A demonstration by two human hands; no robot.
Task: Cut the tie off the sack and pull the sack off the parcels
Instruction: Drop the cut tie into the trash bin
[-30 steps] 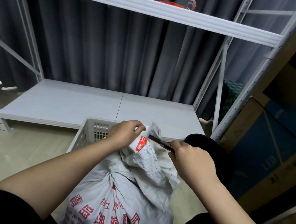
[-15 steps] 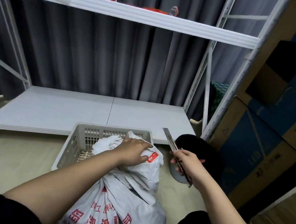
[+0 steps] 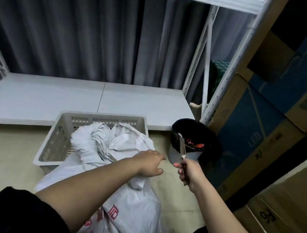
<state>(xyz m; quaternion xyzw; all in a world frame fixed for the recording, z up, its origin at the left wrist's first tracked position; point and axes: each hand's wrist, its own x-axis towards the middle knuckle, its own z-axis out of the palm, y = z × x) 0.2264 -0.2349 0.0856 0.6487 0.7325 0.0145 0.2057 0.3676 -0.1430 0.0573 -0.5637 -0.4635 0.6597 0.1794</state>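
— Sack (image 3: pixel 133 207), where is it?
— On the floor between the person's knees, its bunched top leaning into the pale plastic basket (image 3: pixel 56 138).
— Left hand (image 3: pixel 151 164)?
— Over the sack's right edge, fingers loosely extended, gripping nothing.
— Right hand (image 3: pixel 190 173)?
— Curled round the knife (image 3: pixel 182 155), whose blade points up toward the black bin (image 3: pixel 211 143) beside the cardboard boxes (image 3: pixel 266 115).

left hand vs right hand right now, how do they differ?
The left hand rests knuckles-up on the grey woven sack and holds no tool; the right hand grips a brown-handled knife. The left hand is over the sack; the right hand is off to its side, blade pointing up in front of the black-lined waste bin. Both are bare.
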